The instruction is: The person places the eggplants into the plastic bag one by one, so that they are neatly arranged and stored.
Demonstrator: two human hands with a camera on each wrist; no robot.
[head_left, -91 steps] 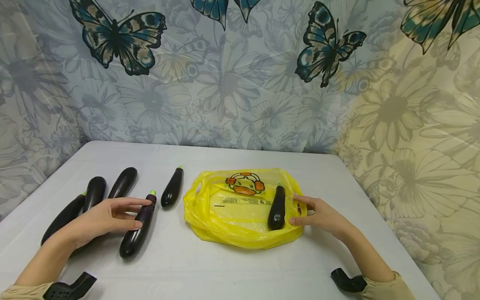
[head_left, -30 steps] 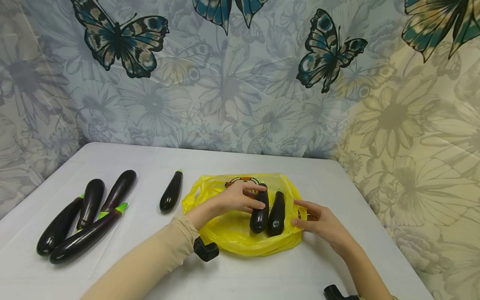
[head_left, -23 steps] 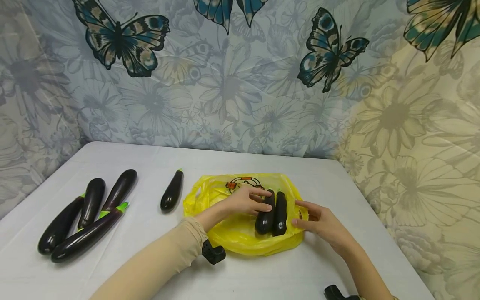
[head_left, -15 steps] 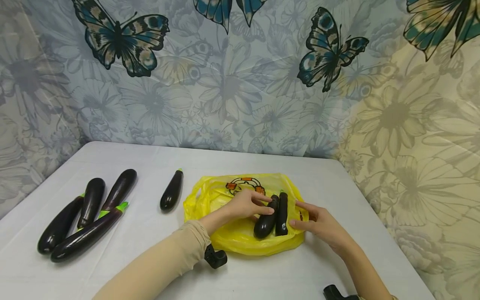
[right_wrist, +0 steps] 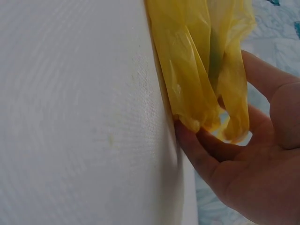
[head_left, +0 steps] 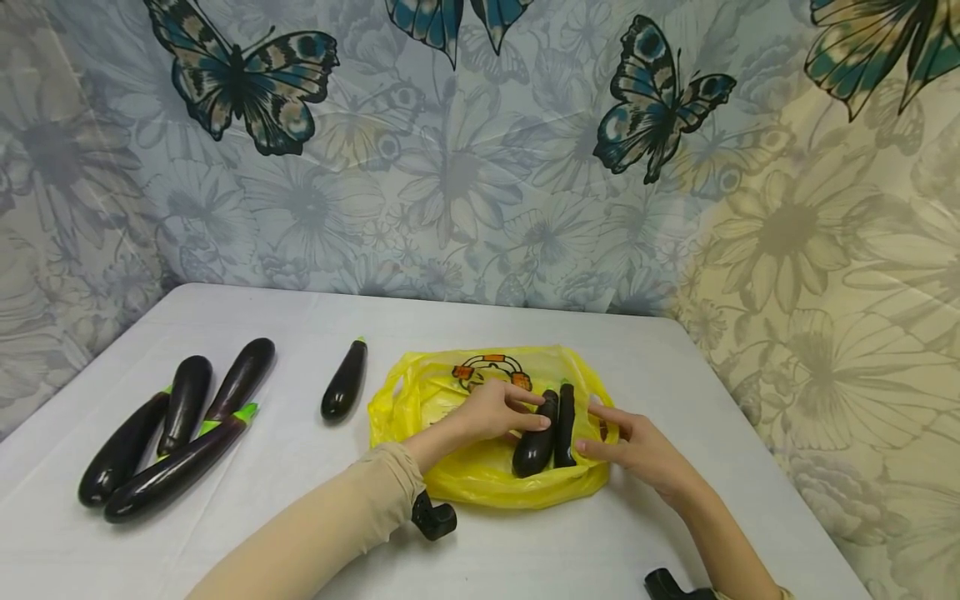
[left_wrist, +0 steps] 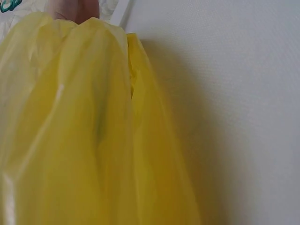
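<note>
My left hand (head_left: 498,412) reaches over the open yellow plastic bag (head_left: 465,492) and grips a dark eggplant (head_left: 534,450) lying in it, tilted slightly. Against its right side lies a second eggplant (head_left: 565,425), partly behind the bag's raised edge. At the bag's right end, my right hand (head_left: 637,442) holds the rim near a handle hole. In the right wrist view, the fingers of the right hand (right_wrist: 248,159) surround the yellow plastic (right_wrist: 187,70). Mostly the bag's side (left_wrist: 93,131) fills the left wrist view, hiding the left fingers.
Several eggplants (head_left: 180,467) lie clustered at the left of the white table (head_left: 465,567). One small eggplant (head_left: 345,382) lies alone between that cluster and the bag. Behind the table hangs a butterfly-patterned cloth (head_left: 465,183).
My left hand has carried an eggplant from the table's left side into the bag, beside the other one, then shifted it slightly right. My right hand has stayed at the bag's right edge.
</note>
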